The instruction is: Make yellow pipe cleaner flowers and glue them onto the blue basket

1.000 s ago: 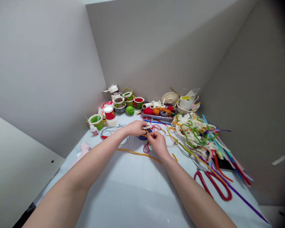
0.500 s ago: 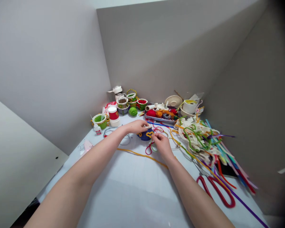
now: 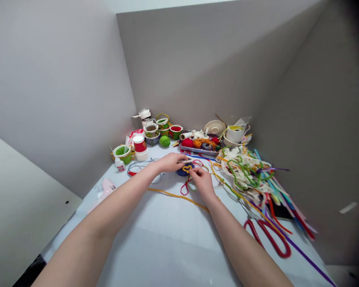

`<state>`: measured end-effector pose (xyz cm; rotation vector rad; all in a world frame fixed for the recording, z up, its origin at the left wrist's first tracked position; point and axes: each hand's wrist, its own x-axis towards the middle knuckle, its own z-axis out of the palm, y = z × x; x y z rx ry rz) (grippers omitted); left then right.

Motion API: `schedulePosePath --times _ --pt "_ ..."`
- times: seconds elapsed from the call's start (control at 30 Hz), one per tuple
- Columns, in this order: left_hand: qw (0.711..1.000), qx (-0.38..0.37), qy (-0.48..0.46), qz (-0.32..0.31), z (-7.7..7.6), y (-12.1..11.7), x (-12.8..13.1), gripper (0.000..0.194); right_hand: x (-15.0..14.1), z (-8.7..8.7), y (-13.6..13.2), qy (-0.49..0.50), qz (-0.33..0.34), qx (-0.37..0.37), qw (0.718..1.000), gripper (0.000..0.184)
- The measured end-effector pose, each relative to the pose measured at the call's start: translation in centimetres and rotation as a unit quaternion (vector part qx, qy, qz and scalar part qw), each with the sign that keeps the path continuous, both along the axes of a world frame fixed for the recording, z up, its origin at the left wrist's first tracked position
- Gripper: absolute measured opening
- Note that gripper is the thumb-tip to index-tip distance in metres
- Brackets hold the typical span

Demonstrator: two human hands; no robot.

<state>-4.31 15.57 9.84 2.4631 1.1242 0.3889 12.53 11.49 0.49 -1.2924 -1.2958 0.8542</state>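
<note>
A small dark-blue basket (image 3: 181, 173) with a pale rim stands at the middle of the table. On its side a yellow cord (image 3: 187, 169) forms a heart-like outline. My left hand (image 3: 172, 162) is closed on the rim from the left, its thumb and fingers partly hiding the top. My right hand (image 3: 202, 181) has its fingertips pinched together at the right edge of the yellow cord; exactly what lies between them is too small to tell. A loop of red yarn (image 3: 184, 189) hangs below the basket, left of my right hand.
An orange cord (image 3: 176, 195) crosses the table in front. Red-handled scissors (image 3: 272, 239) and a pile of lace and cords (image 3: 245, 169) lie at right. A yarn tray (image 3: 202, 151) is behind; a glue bottle (image 3: 119, 165) and a pink glue gun (image 3: 108, 186) are left.
The basket has turned a little, so the yellow outline now faces me. My right hand has drawn slightly back from its side. My left hand keeps its hold; the view shifts slightly.
</note>
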Motion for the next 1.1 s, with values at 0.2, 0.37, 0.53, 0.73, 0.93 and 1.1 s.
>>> schedulePosePath --times 0.2,0.37,0.53,0.73,0.93,1.1 --pt "1.0 -0.023 -0.006 0.011 -0.2 -0.5 -0.2 0.036 -0.2 -0.6 0.1 -0.007 0.005 -0.002 1.0 0.028" --pt "1.0 -0.019 0.005 0.014 -0.4 -0.5 -0.3 0.033 -0.2 -0.8 0.0 -0.019 0.006 0.003 1.0 0.029" --pt "0.999 0.025 0.025 0.021 -0.8 -0.8 0.2 0.032 -0.2 -1.0 -0.1 -0.037 0.006 0.012 0.999 0.029" --pt "0.994 0.085 0.042 0.052 -2.5 -1.8 1.2 0.03 0.2 -1.3 -0.2 -0.088 -0.003 0.041 0.995 0.019" --pt "0.989 0.123 0.034 0.069 -3.5 -3.6 1.3 0.038 1.3 -0.2 -0.3 -0.152 -0.023 0.105 0.983 0.033" --pt "0.987 0.135 0.014 0.084 -4.0 -4.6 1.3 0.037 2.2 0.2 0.1 -0.182 0.008 0.117 0.976 0.035"
